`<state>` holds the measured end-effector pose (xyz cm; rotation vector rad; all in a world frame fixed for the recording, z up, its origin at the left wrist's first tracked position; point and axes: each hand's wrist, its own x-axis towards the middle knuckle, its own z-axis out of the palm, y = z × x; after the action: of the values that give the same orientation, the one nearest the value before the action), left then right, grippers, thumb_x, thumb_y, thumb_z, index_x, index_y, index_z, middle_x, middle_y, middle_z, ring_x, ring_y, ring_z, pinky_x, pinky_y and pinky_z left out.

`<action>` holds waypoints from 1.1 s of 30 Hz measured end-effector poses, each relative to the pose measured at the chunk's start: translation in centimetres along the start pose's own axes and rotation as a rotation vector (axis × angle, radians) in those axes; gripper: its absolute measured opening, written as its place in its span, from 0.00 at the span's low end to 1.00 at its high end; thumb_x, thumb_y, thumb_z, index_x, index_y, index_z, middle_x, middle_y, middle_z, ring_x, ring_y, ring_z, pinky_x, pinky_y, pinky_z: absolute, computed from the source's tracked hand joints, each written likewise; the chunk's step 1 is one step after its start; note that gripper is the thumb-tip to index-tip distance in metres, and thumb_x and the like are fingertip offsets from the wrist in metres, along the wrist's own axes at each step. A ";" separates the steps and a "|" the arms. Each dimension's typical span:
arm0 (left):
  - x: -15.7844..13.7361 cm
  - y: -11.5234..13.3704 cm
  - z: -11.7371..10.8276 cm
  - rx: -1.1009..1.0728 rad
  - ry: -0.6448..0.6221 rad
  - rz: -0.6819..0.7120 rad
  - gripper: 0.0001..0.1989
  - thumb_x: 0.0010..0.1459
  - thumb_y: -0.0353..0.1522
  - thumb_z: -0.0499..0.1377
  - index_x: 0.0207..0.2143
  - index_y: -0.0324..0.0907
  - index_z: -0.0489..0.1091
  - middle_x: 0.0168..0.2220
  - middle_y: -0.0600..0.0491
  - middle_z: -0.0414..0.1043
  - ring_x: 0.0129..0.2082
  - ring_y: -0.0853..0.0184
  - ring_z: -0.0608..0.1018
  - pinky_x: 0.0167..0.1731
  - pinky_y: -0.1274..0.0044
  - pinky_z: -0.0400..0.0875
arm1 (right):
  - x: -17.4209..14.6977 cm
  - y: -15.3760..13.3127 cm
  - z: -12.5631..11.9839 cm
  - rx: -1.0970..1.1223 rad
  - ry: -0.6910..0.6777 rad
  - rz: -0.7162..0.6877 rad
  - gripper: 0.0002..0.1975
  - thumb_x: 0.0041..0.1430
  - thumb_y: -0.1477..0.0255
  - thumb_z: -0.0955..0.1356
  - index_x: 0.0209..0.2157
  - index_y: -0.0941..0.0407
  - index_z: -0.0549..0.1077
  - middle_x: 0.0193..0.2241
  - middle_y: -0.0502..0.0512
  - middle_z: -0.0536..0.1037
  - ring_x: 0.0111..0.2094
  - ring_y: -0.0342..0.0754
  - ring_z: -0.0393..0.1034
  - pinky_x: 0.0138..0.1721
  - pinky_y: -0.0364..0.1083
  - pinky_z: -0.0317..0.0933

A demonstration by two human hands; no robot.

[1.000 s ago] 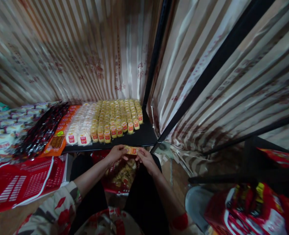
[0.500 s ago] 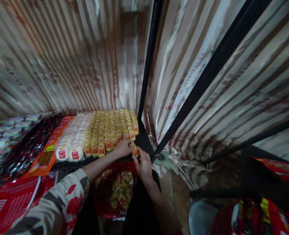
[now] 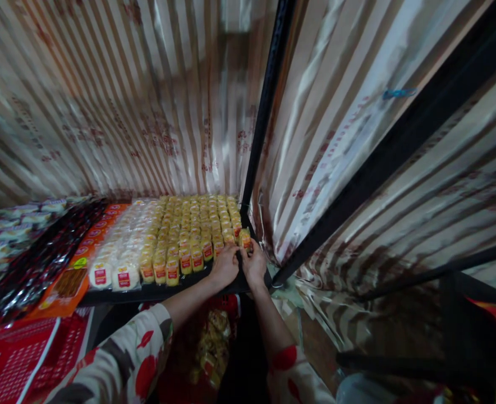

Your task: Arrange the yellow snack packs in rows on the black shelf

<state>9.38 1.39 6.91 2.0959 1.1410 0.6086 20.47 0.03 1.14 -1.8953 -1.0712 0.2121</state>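
Observation:
My right hand [image 3: 254, 265] is closed on a small yellow wrapped snack cake [image 3: 245, 239] with a red label, at the right end of the cake rows. Close beside it, my left hand [image 3: 226, 268] has its fingers curled at the front of the rows; whether anything is in them is hidden. Yellow wrapped snack cakes [image 3: 184, 233] stand in tight lines on the black shelf [image 3: 155, 294]. To their left are white wrapped cakes [image 3: 124, 276] with red labels.
An orange snack packet [image 3: 65, 289] and dark shiny packets [image 3: 37, 264] lie further left. Below are a red basket [image 3: 16, 359] and a heap of yellow packs [image 3: 214, 342]. A black post [image 3: 262, 112] and a slanted black bar [image 3: 357, 174] stand before striped sheeting.
Both hands have moved right and slightly up in the picture, taking the wrapped cake to the right end of the rows. The view has shifted a little.

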 end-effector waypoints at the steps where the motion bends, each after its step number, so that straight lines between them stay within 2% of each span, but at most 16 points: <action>1: 0.0 -0.1 0.2 -0.014 -0.001 0.001 0.21 0.52 0.18 0.48 0.46 0.37 0.69 0.52 0.45 0.68 0.53 0.64 0.69 0.57 0.71 0.60 | 0.4 0.0 0.3 -0.012 -0.004 -0.001 0.24 0.56 0.64 0.61 0.52 0.61 0.66 0.42 0.64 0.74 0.39 0.51 0.70 0.41 0.48 0.63; 7: 0.0 -1.0 0.6 -0.058 -0.003 0.022 0.25 0.49 0.16 0.47 0.48 0.35 0.69 0.54 0.45 0.67 0.55 0.65 0.68 0.57 0.72 0.60 | 1.5 0.5 1.5 -0.051 -0.045 -0.009 0.24 0.56 0.66 0.62 0.52 0.63 0.67 0.42 0.65 0.76 0.39 0.52 0.71 0.42 0.49 0.63; 11: -0.2 -1.4 0.5 -0.026 -0.001 -0.005 0.24 0.49 0.16 0.48 0.48 0.34 0.69 0.54 0.44 0.66 0.56 0.64 0.67 0.58 0.71 0.59 | 1.4 0.8 1.9 0.011 -0.010 -0.028 0.24 0.58 0.67 0.60 0.54 0.63 0.65 0.45 0.66 0.74 0.40 0.51 0.71 0.43 0.48 0.64; 18: -0.3 -1.3 0.4 -0.001 -0.032 -0.032 0.23 0.51 0.17 0.48 0.49 0.31 0.68 0.55 0.42 0.65 0.56 0.63 0.67 0.60 0.73 0.57 | 1.1 0.8 2.3 -0.035 -0.017 -0.066 0.22 0.58 0.68 0.58 0.50 0.62 0.69 0.42 0.64 0.75 0.40 0.51 0.70 0.42 0.49 0.64; 23: -0.7 -0.9 0.2 -0.007 -0.037 -0.056 0.23 0.51 0.17 0.47 0.49 0.31 0.69 0.56 0.43 0.64 0.57 0.63 0.66 0.59 0.73 0.57 | 1.2 1.2 2.6 0.021 0.007 -0.108 0.23 0.58 0.67 0.59 0.50 0.64 0.69 0.46 0.68 0.71 0.45 0.53 0.67 0.44 0.51 0.64; 27: -1.1 -0.7 0.0 0.001 -0.053 -0.071 0.22 0.52 0.18 0.48 0.48 0.33 0.69 0.56 0.43 0.63 0.56 0.62 0.67 0.58 0.73 0.59 | 1.3 1.4 2.7 0.061 0.041 -0.065 0.24 0.56 0.65 0.60 0.51 0.64 0.67 0.47 0.69 0.70 0.44 0.53 0.67 0.41 0.51 0.66; 33: -3.0 -1.4 0.9 0.014 -0.044 -0.055 0.19 0.53 0.20 0.48 0.45 0.36 0.70 0.48 0.46 0.71 0.48 0.64 0.73 0.52 0.74 0.65 | 0.0 0.5 1.2 0.075 0.058 -0.047 0.25 0.54 0.66 0.61 0.51 0.66 0.66 0.49 0.71 0.69 0.45 0.54 0.66 0.36 0.49 0.68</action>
<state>7.64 -0.91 5.02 2.0721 1.1775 0.5278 20.15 0.74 0.07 -1.7973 -1.0531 0.1675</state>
